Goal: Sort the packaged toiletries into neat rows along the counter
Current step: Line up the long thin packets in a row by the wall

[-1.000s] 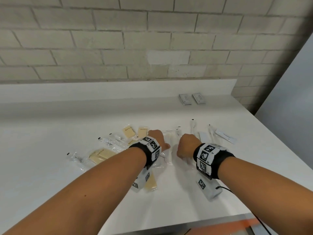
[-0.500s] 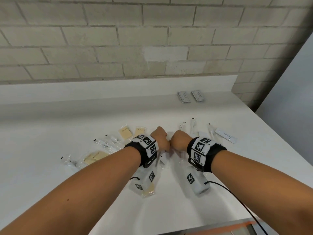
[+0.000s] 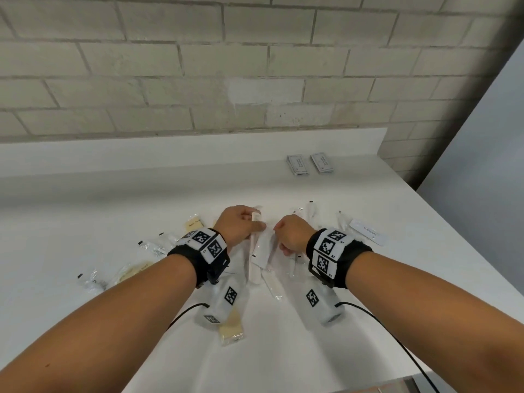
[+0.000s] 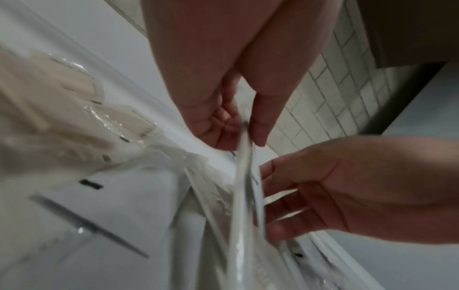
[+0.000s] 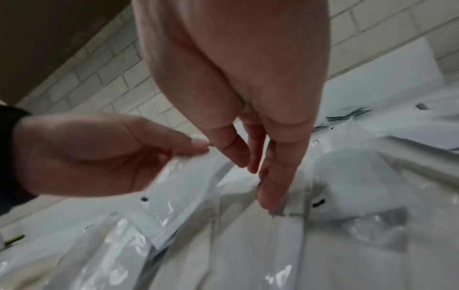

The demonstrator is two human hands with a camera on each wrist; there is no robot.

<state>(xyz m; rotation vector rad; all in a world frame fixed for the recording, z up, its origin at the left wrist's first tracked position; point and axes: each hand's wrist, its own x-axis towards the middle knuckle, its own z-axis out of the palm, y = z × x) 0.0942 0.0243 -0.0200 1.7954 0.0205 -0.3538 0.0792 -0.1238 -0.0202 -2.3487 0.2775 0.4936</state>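
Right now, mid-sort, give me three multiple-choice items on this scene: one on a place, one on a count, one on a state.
1. Where do the grey packets lie?
A. By the backsplash, far right
B. At the counter's near edge
C. Under the left hand

2. How many grey packets lie there?
A. One
B. Two
C. Four

3. What is the left hand doing?
A. Resting flat
B. Pinching a clear sleeve
C. Hanging idle

Key: 1 A, the head view shows them near the back wall. 2 B, two lie side by side. 3 B, thumb and fingers close on the sleeve.
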